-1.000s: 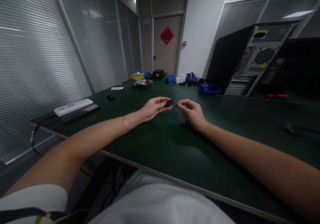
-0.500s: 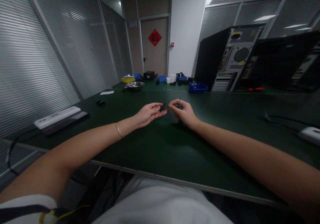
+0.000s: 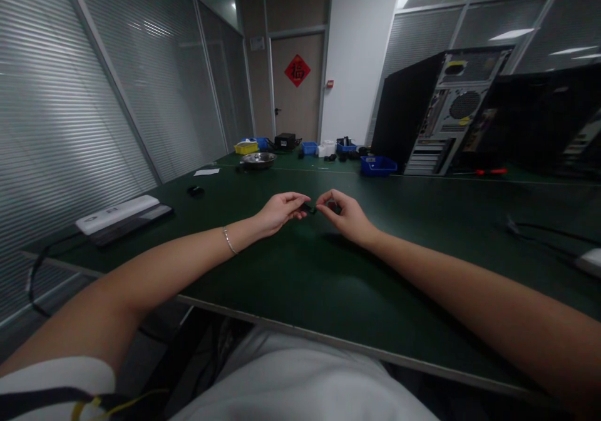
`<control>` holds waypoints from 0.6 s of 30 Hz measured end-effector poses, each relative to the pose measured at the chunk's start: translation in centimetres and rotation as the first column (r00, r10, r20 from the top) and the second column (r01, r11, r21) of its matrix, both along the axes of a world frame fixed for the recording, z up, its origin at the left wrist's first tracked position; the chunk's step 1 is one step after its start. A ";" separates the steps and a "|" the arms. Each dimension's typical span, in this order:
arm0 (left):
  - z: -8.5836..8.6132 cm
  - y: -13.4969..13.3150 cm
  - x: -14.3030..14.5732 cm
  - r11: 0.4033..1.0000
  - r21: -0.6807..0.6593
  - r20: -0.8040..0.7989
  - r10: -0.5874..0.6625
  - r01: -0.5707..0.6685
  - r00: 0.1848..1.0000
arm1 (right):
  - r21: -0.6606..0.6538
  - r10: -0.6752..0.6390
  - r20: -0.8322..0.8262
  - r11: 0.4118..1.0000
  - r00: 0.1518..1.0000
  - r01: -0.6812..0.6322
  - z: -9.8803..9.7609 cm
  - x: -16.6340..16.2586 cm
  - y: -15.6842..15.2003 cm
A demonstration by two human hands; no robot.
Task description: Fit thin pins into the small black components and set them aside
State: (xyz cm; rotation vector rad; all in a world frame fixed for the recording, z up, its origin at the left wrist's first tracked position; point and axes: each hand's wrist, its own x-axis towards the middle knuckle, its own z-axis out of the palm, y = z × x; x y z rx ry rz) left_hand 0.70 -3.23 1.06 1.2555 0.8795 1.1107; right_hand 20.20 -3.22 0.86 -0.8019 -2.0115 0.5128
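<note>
My left hand (image 3: 283,212) pinches a small dark part (image 3: 308,209) between thumb and fingers, held just above the green table (image 3: 282,283). What kind of part it is I cannot make out. Close on its right side is my right hand (image 3: 345,216), thumb and index finger pressed together at the part's edge. Something thin and greyish shows inside the curl of the right fingers, too small and dim to name. A bracelet circles my left wrist.
White-topped devices with cables lie at left (image 3: 117,214) and far right. Further back are a small black object (image 3: 195,191), white paper (image 3: 206,172), a metal bowl (image 3: 258,160), a blue bin (image 3: 378,166) and a computer tower (image 3: 446,114). The table's front edge runs before my lap.
My left fingers have closed more around the dark part, which is turned differently. The thin upright piece above my right hand no longer sticks up. The whole view has shifted slightly.
</note>
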 end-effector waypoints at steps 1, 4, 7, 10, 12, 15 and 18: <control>0.0 0.0 0.0 1.000 0.001 -0.020 0.007 -0.007 1.000 | 0.024 0.015 0.029 1.000 0.999 -0.015 0.0 -0.1 -0.1; 0.0 -0.1 -0.2 1.000 -0.002 -0.026 0.024 -0.024 0.999 | 0.054 0.065 0.089 0.996 0.994 -0.070 0.0 -0.3 -0.1; 0.0 0.1 -0.5 0.999 -0.009 0.048 -0.051 0.052 0.998 | 0.058 0.065 0.067 0.996 0.996 -0.068 -0.1 -0.4 0.1; -0.1 0.6 -1.0 0.988 -0.017 0.113 -0.150 0.153 0.982 | 0.025 0.032 0.004 0.999 0.999 -0.032 -0.2 -0.3 0.6; -0.3 1.1 -1.4 0.989 -0.013 0.127 -0.144 0.147 0.981 | -0.005 0.055 -0.009 0.998 0.998 -0.055 -0.2 -0.3 0.8; -0.6 1.6 -1.8 0.990 0.015 0.123 -0.138 0.137 0.983 | -0.029 0.128 0.002 0.991 0.992 -0.127 -0.1 -0.4 0.9; -0.8 1.6 -1.7 0.986 0.023 0.105 -0.167 0.166 0.980 | -0.030 0.163 0.016 0.986 0.987 -0.162 -0.1 -0.5 0.7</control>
